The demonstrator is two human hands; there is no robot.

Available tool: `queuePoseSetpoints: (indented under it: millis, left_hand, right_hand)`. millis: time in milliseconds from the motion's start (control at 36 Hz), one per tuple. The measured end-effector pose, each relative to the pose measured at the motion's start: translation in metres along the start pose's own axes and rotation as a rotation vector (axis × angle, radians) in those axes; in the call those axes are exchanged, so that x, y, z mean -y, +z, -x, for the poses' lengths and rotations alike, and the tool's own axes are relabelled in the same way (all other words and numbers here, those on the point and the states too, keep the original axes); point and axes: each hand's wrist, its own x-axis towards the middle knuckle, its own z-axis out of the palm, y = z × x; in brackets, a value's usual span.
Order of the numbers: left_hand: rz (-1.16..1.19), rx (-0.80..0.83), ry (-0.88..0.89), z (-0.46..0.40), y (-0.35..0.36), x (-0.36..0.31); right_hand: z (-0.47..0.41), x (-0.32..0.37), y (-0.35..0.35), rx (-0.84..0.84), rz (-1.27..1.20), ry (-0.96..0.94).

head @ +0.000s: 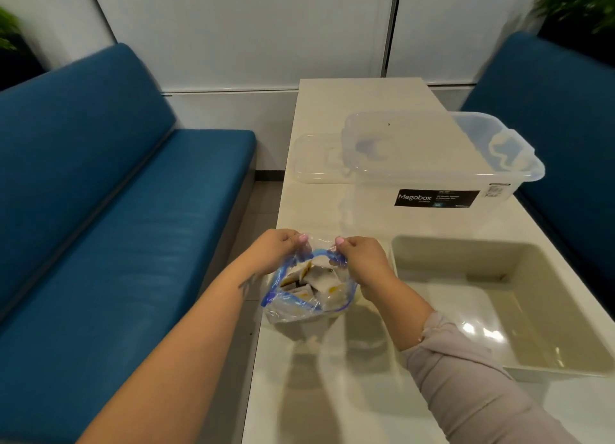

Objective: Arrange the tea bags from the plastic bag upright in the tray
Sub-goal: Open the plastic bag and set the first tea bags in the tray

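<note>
A clear plastic bag [293, 305] with a blue zip rim stands on the white table [332, 393] near its left edge. Its mouth is pulled apart, and several white and yellow tea bags [321, 277] show inside. My left hand [276, 247] pinches the far left part of the rim. My right hand [361, 260] pinches the far right part. To the right of the bag lies a beige rectangular tray [565, 314] with nothing in it.
A clear Megabox storage box [432, 164] stands further back on the table, its clear lid [312, 159] lying flat to its left. Blue benches [116, 210] flank the table on both sides. A white wall closes off the far end.
</note>
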Motion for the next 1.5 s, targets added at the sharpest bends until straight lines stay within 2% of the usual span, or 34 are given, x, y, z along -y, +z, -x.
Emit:
queuePoseSetpoints:
  millis: [56,167,250,444,583,667,861,944,1111,1222,1333,1417,1500]
  left_hand:
    - [0.123,0.010,-0.057,0.005,0.003,0.008]
    - [0.573,0.070,-0.246,0.010,0.007,0.023]
    - [0.799,0.095,-0.313,0.014,0.009,0.031]
    - [1.170,-0.021,-0.297,0.021,0.023,0.047]
    - [1.427,-0.056,-0.278,0.022,0.033,0.055]
    - [1.583,-0.083,-0.295,0.022,0.036,0.058]
    - [1.643,-0.067,-0.338,0.029,0.036,0.058]
    - [1.644,-0.098,-0.384,0.030,0.033,0.062]
    - [1.722,-0.096,-0.459,0.033,0.029,0.059]
    - [1.610,-0.087,-0.460,0.036,0.032,0.058]
    - [1.595,-0.075,-0.483,0.034,0.036,0.062]
    - [1.541,-0.053,-0.483,0.039,0.036,0.057]
    - [1.455,-0.088,-0.517,0.041,0.034,0.059]
  right_hand:
    - [-0.001,0.001,0.001,0.043,-0.044,0.021]
    - [-0.002,0.001,0.001,0.118,-0.231,0.089]
    - [-0.002,0.000,0.000,0.130,-0.303,0.131]
    - [0.002,-0.003,-0.002,-0.081,-0.024,0.017]
    - [0.009,0.001,-0.006,-0.093,0.299,-0.044]
    - [0.009,0.001,-0.005,-0.081,0.347,-0.032]
    - [0.007,-0.003,-0.001,-0.061,0.380,0.013]
    - [0.003,-0.007,0.003,-0.101,0.289,0.033]
    - [0.006,-0.010,0.004,-0.043,-0.286,0.217]
    - [0.010,-0.012,0.011,0.022,-0.645,0.384]
    - [0.016,-0.015,0.015,0.131,-0.887,0.583]
    - [0.020,-0.016,0.016,0.162,-0.886,0.573]
    - [0.021,-0.019,0.019,0.157,-0.749,0.485]
